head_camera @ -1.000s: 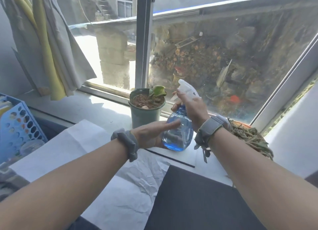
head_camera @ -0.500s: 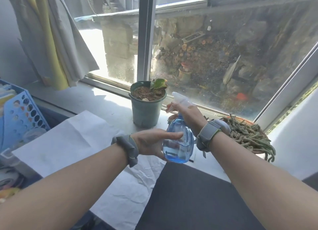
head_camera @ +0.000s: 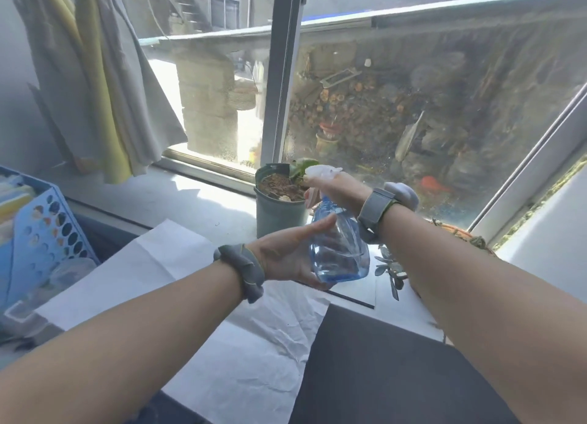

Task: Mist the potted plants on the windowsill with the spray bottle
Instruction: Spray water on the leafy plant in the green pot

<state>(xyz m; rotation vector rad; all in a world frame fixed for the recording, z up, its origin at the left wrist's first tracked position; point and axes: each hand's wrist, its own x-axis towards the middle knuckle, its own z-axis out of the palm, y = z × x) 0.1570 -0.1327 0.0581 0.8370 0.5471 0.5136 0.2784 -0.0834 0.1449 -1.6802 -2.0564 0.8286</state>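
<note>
Clear blue spray bottle (head_camera: pixel 340 249) — white nozzle, part-filled

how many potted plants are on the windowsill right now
2. A green pot with soil and a small leafy plant stands by the window frame, left of the spray bottle. An orange pot of trailing stems sits to the right, mostly hidden behind the right forearm; others could be hidden there.

Hard daylight comes through the window (head_camera: pixel 413 106) from about 11 o'clock, blowing out a white patch on the windowsill (head_camera: pixel 203 198) and throwing the shadow of the green pot (head_camera: pixel 279 214) toward 5 o'clock. The glass is hazy and speckled, so the yard beyond looks soft. Wide-angle distortion bends the frame lines near 3 o'clock, and the blue basket (head_camera: pixel 41 233) at 9 o'clock is smeared.
</note>
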